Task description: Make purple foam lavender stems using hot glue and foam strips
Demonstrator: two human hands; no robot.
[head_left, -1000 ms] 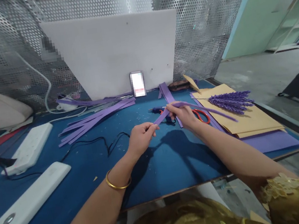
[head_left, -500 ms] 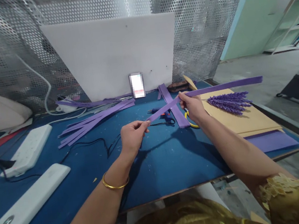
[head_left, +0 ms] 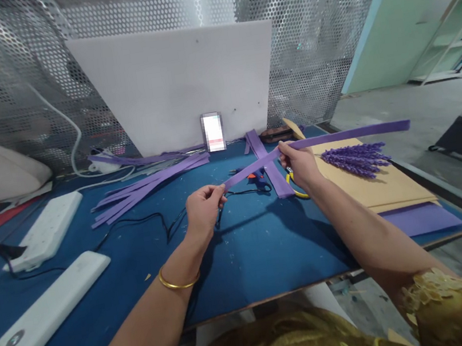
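Note:
A long purple strip [head_left: 252, 168] is stretched between my two hands above the blue table. My left hand [head_left: 205, 207] pinches its near end. Farther along, my right hand [head_left: 297, 162] grips the strip between thumb and fingers, and its free length runs out to the right over the brown paper. Below the strip lies a blue glue gun [head_left: 260, 180], partly covered. Wider purple strips [head_left: 273, 175] lie just left of my right hand, beside yellow-handled scissors [head_left: 298, 188]. More purple strips [head_left: 142, 189] are spread at the left.
On brown paper [head_left: 390, 190] at the right rests a purple flower bunch [head_left: 357, 161]. A phone [head_left: 214, 131] leans on a white board [head_left: 182, 76]. White power strips [head_left: 46, 232] and a black cable [head_left: 150, 215] lie at the left, near a pale bag [head_left: 9, 171].
My left hand has shifted slightly left along with the strip's near end. My right hand has moved a little to the right, still holding the strip.

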